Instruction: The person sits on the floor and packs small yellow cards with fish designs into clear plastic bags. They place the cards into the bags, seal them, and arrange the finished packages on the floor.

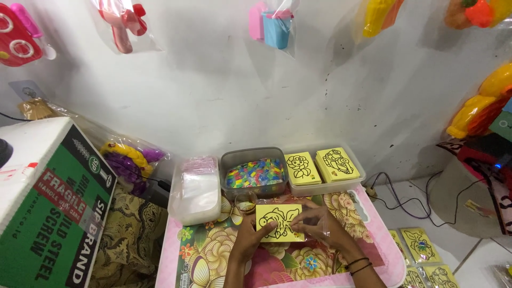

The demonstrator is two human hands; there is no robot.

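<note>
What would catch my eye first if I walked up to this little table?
Probably the yellow card with a black fish outline, held in both hands, left hand and right hand, over the flowered pink table. Just behind it sit a grey tub of colourful bits and a clear tray with stacks of more yellow cards. Bright bagged toys hang on the white wall above.
</note>
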